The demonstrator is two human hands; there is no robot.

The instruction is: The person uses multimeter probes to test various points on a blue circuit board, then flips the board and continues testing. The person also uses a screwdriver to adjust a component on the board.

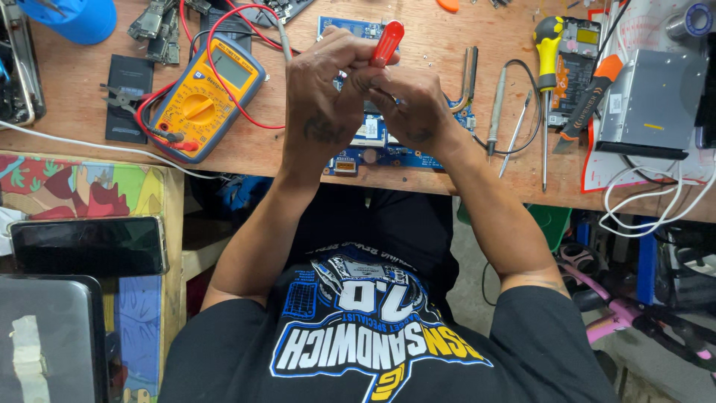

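Both my hands meet above a blue circuit board (371, 154) that lies at the front edge of the wooden workbench (447, 175). A red-handled screwdriver (388, 41) stands upright between them, its handle poking out above the fingers. My left hand (322, 101) wraps around it from the left, fingers curled over the top. Pressed against it from the right, my right hand (415, 108) pinches the lower part of the handle. The shaft and tip are hidden behind the hands, and so is the middle of the board.
A yellow multimeter (211, 93) with red leads lies left of the board. To the right are a metal probe (496, 112), tweezers (516, 134), a yellow-black screwdriver (547, 48), an orange-black knife (589, 97), a grey metal box (650, 104) and white cables (649, 201). A dark phone (89, 245) sits lower left.
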